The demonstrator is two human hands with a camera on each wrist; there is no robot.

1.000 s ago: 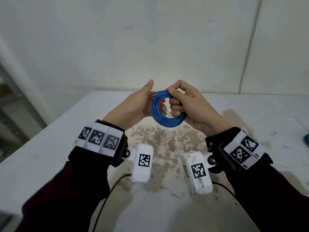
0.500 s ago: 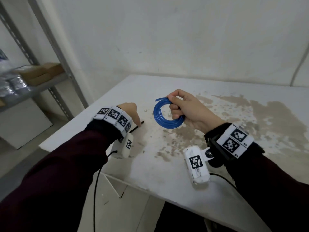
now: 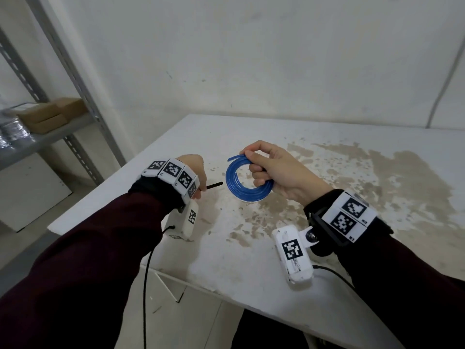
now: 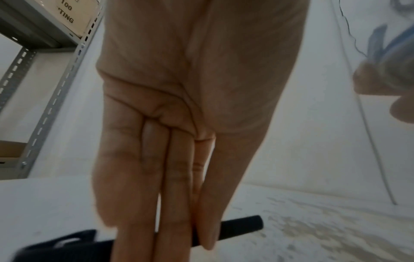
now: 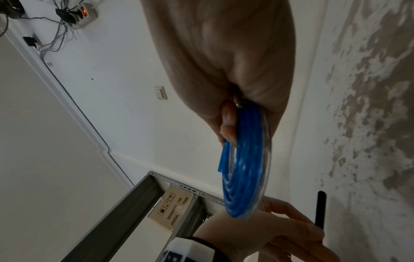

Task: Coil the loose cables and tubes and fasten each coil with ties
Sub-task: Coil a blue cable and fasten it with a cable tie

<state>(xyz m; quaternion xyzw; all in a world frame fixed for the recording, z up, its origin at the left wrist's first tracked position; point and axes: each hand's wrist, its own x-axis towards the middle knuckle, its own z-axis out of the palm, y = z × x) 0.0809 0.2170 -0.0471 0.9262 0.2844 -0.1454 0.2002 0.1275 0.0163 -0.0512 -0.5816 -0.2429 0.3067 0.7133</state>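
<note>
**Left hand lets go to fetch a tie**

A second ago both hands held the blue tube coil (image 3: 247, 181). Now only the right hand (image 3: 276, 172) pinches it, up above the counter (image 3: 251, 260). The left hand (image 3: 193, 170) has moved down to a black tie (image 3: 214, 185) lying on the counter. Its fingers (image 4: 174, 203) are straight and pressed together, touching the tie. I think wrapping the coil comes next.

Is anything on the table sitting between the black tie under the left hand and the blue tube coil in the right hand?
Nothing visible. The left hand rests its fingers on the black tie, whose free end points toward the blue tube coil gripped by the right hand. Only bare, stained table lies in the gap between them.
</note>
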